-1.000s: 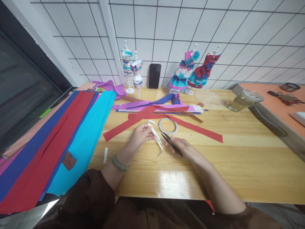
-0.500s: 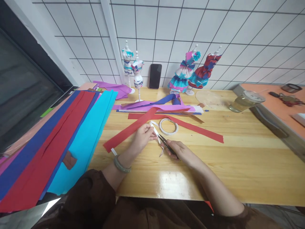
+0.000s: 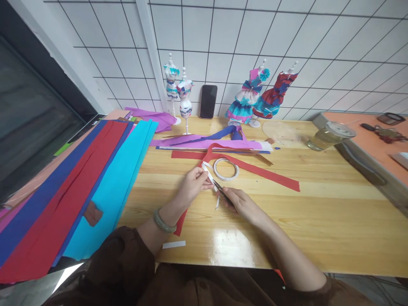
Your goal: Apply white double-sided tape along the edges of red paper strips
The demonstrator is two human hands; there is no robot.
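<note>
My left hand point(image 3: 195, 182) pinches a narrow white strip point(image 3: 208, 173), which looks like tape, between thumb and fingers. My right hand point(image 3: 239, 199) is closed around a pair of dark scissors point(image 3: 220, 188); their blades meet the strip just right of my left fingertips. A small curled white offcut point(image 3: 217, 202) hangs below the blades. Behind my hands lies a white tape roll point(image 3: 226, 169). A long red paper strip point(image 3: 270, 173) runs behind the roll, and another red length passes under my left hand, its end point(image 3: 180, 225) showing by the bracelet.
Wide sheets of coloured paper point(image 3: 111, 182) cover the left side. Purple, blue and white strips point(image 3: 216, 142) lie across the back, before small dress forms point(image 3: 185, 100) and a phone point(image 3: 208, 102). A lidded cup point(image 3: 330, 136) stands right. A white piece point(image 3: 174, 245) rests near the front edge.
The red strip's near end has swung from left of my wrist to beneath it. A white piece has shifted from beside my left wrist toward the table's front edge. Both hands stay nearly in place.
</note>
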